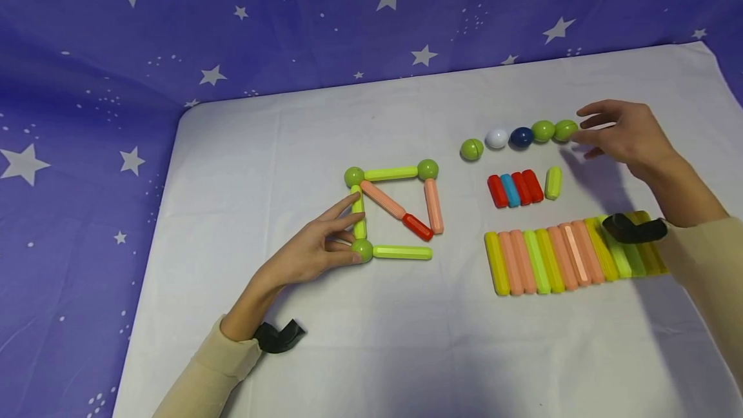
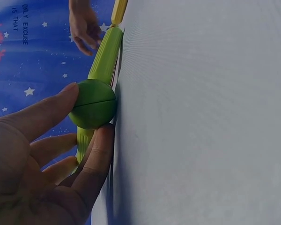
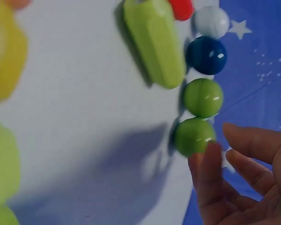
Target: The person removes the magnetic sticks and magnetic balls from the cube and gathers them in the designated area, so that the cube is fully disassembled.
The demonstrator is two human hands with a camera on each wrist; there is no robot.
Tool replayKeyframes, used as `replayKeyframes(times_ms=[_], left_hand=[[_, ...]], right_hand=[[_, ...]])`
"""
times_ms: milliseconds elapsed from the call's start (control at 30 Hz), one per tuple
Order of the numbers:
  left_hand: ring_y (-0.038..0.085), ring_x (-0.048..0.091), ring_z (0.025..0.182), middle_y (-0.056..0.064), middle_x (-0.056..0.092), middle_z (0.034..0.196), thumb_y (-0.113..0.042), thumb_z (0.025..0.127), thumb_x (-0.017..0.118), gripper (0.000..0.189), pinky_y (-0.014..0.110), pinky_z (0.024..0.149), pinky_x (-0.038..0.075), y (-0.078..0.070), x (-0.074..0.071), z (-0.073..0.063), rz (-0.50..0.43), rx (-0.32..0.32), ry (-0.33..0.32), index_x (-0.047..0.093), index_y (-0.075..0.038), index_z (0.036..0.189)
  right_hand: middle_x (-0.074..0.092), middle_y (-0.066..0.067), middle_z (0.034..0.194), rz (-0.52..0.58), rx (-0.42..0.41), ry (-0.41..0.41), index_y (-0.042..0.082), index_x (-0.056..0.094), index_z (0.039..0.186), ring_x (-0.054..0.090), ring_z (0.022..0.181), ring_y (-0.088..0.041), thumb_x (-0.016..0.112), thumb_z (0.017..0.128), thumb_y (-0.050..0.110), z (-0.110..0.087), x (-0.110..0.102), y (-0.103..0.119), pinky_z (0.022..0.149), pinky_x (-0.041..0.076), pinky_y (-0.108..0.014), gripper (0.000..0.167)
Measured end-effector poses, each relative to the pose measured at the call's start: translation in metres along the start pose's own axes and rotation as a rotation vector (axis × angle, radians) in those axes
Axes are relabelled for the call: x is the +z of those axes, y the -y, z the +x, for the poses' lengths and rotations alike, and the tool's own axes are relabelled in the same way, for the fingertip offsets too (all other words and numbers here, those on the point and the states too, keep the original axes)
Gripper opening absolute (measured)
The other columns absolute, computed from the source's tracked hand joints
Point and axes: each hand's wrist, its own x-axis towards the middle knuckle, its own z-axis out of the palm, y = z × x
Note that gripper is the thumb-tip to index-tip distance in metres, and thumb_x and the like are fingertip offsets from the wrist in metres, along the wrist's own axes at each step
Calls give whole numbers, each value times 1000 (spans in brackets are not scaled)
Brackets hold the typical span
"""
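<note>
On the white cloth lies a shape of sticks and green balls. My left hand (image 1: 310, 247) pinches its lower-left green ball (image 2: 92, 104) between thumb and a finger; other fingers lie along the left lime stick (image 1: 358, 215). From that ball a lime stick (image 1: 402, 252) points right. Another lime stick (image 1: 391, 174) runs along the top to a second green ball (image 1: 428, 169). A pink stick (image 1: 383, 199) with a short red stick (image 1: 418, 227) slants across the inside. My right hand (image 1: 624, 134) has its fingers spread at the end green ball (image 3: 195, 137) of a row.
In that row are also a white ball (image 1: 496, 139), a dark blue ball (image 1: 522, 138) and other green ones. Below it lie short red sticks (image 1: 497, 191), a blue one (image 1: 511, 190) and a lime one (image 1: 554, 183). Several long sticks (image 1: 524, 262) lie side by side nearer.
</note>
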Motion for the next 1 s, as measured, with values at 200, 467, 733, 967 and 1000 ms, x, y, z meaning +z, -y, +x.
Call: replayKeyframes(times_ms=[200, 467, 733, 967, 1000], left_hand=[[21, 61, 110, -4, 16, 163, -8, 85, 79, 69, 26, 89, 54, 0, 0, 0, 2, 0, -2, 45, 3, 144], [21, 61, 111, -6, 16, 163, -9, 85, 79, 69, 26, 89, 53, 0, -1, 0, 5, -1, -2, 45, 3, 145], [21, 61, 111, -6, 16, 163, -7, 85, 79, 70, 27, 90, 54, 1, -1, 0, -16, -4, -5, 45, 3, 144], [21, 61, 111, -5, 16, 163, -6, 84, 79, 70, 27, 90, 54, 1, -1, 1, -28, -2, 0, 45, 4, 144], [22, 61, 111, -5, 16, 163, -6, 84, 79, 69, 27, 89, 54, 1, -1, 1, -31, -2, 0, 45, 4, 144]], right_hand=[[58, 8, 93, 66, -115, -33, -1, 57, 128, 60, 68, -10, 71, 92, 17, -26, 8, 21, 50, 52, -24, 43], [59, -12, 109, 85, -287, 113, 1, 62, 123, 63, 74, -20, 70, 93, 13, -66, 46, 56, 46, 51, -30, 33], [63, -12, 106, 88, -384, 314, 5, 63, 125, 62, 80, -28, 72, 92, 13, -84, 90, 84, 53, 52, -30, 36], [62, -14, 110, 88, -379, 422, 6, 59, 130, 63, 91, -27, 72, 90, 10, -81, 120, 97, 60, 56, -34, 42], [61, -14, 111, 81, -380, 431, 7, 58, 131, 63, 91, -27, 72, 90, 10, -81, 123, 98, 61, 56, -34, 43]])
